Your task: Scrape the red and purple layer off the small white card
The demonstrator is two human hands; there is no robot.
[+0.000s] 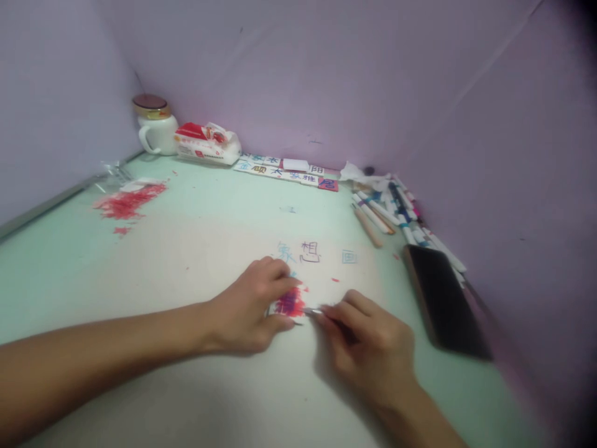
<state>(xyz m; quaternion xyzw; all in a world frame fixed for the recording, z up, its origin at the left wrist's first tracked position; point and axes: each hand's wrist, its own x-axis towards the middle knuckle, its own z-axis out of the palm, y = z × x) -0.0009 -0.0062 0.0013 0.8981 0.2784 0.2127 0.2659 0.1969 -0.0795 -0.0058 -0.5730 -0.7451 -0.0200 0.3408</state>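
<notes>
The left hand [262, 302] pinches the tile [290, 303] against the tabletop [209, 205] with its fingers; the right hand [373, 336] grasps a tool [313, 311] (metal-tipped) beside the tile's red-smeared face. Carving or scraping seems in hand; the next stroke calls for steady bracing.

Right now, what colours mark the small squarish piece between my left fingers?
Squarish piece: red and purple, head view.

Left forearm [116, 354] stretched rightward, left hand [252, 305] low, thumb [280, 322] below fingers [275, 270], right hand [373, 339] curled, pinching
</notes>
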